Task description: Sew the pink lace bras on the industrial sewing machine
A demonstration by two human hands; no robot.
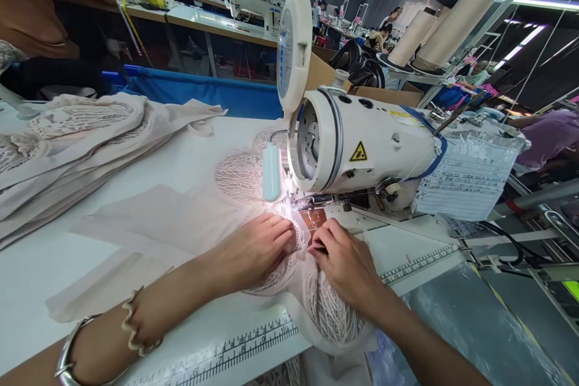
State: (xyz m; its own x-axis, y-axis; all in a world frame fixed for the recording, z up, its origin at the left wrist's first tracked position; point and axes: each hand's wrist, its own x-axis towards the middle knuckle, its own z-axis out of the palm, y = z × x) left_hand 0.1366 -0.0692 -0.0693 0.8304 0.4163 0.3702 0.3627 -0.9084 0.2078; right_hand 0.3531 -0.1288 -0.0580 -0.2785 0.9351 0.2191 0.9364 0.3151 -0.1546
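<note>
Table (27, 301): white, smooth top
Ruler (239, 347): black-marked strip along the near edge, partly covered by cloth
Sewing machine (380, 139): white, standing toward the right
Cloth pile (94, 154): pale layers with lace, lying at the left
Lace cloth (154, 217): pale, spread across the middle, reaching the machine, drooping over the near edge

Passage I count: table strip (178, 152) between cloth pile (108, 143) and spread cloth (154, 217), left of the sewing machine (380, 132). Obstacles against me: the machine, ahead of the right hand (347, 259); pale green box (272, 172), just beyond the left hand (253, 247)
</note>
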